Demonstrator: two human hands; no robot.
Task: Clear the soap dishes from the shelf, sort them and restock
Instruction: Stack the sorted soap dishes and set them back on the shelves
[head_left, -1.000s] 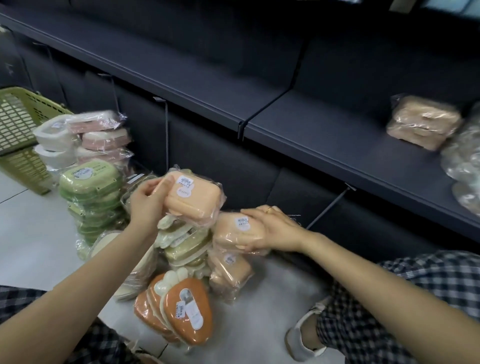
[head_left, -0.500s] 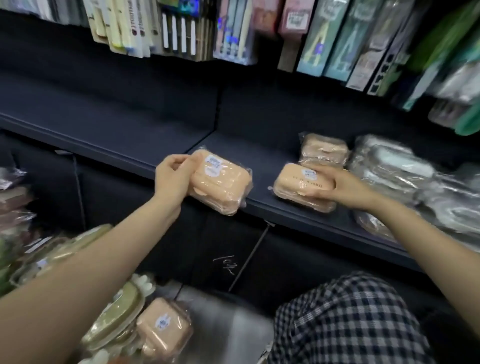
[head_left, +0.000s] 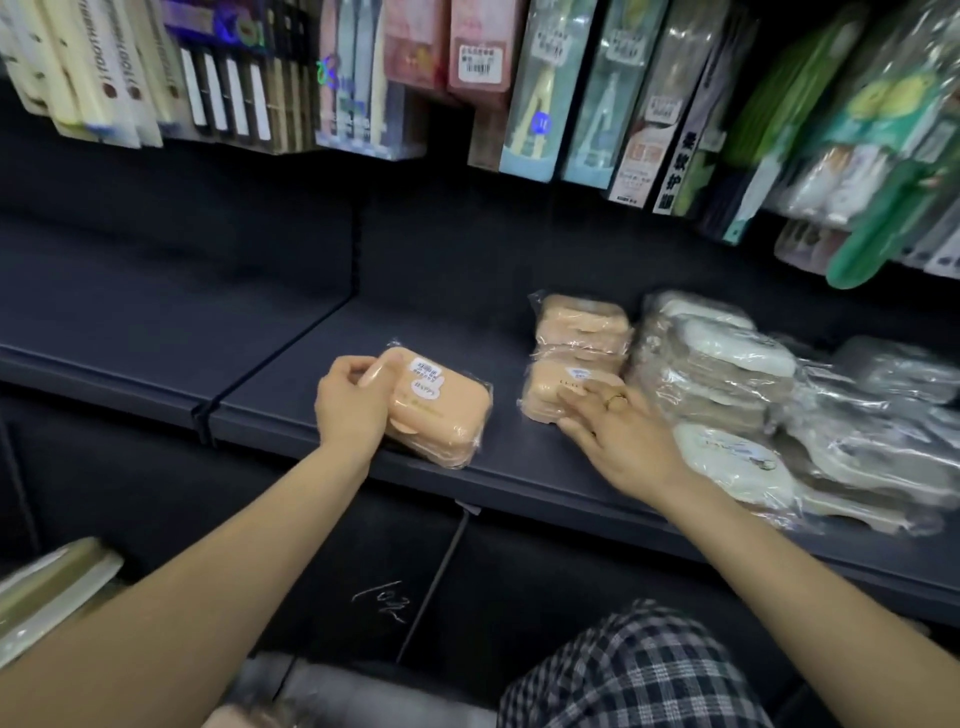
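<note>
Clearly mid-restock, I judge: my left hand (head_left: 353, 410) grips a peach dish (head_left: 436, 410) at the shelf (head_left: 291, 384) front, right hand's (head_left: 618, 441) straight fingers (head_left: 574, 397) press another just right; much shelf stays bare leftward.

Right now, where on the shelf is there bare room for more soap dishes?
Bare shelf lies left of the orange dish under the left hand, past the seam, and behind that dish to the back wall. Crowded: right of the peach stack under the right hand, white dishes fill the board.
</note>
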